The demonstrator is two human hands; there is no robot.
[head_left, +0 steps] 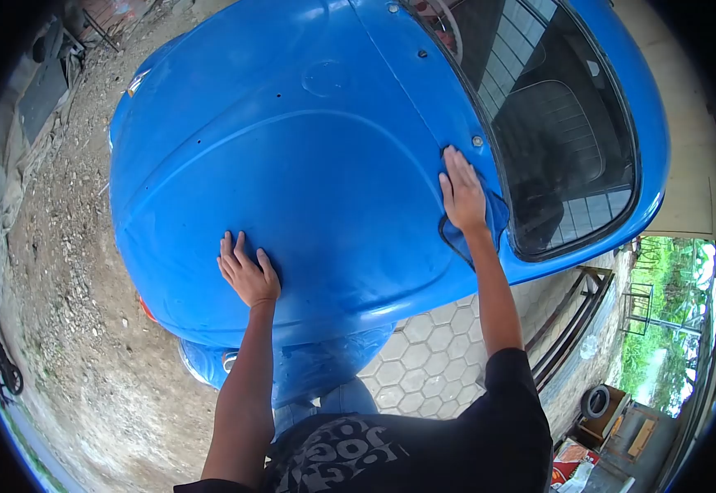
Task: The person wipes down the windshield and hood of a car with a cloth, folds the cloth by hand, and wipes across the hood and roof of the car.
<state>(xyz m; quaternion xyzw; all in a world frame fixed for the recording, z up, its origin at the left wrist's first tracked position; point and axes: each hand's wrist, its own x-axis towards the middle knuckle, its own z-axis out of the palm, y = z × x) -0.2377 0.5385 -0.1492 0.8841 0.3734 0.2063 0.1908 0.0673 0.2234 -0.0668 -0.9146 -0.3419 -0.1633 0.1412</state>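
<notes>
The rounded blue hood of a car [325, 197] fills the middle of the head view. My left hand [249, 274] lies on the paint with its fingers spread, holding nothing. Beside the windshield's lower edge, my right hand [463, 193] presses a blue cloth with a dark edge [496, 220] against the hood. Its fingers point away from me and lie close together over the cloth. The palm hides part of the cloth.
A dark windshield [568, 123] borders the hood on the right. Below is the car's blue fender [325, 366]. Hexagonal paving [428, 357] and gravelly ground [78, 255] surround the car. A small tyre [595, 402] and a wooden box stand at lower right.
</notes>
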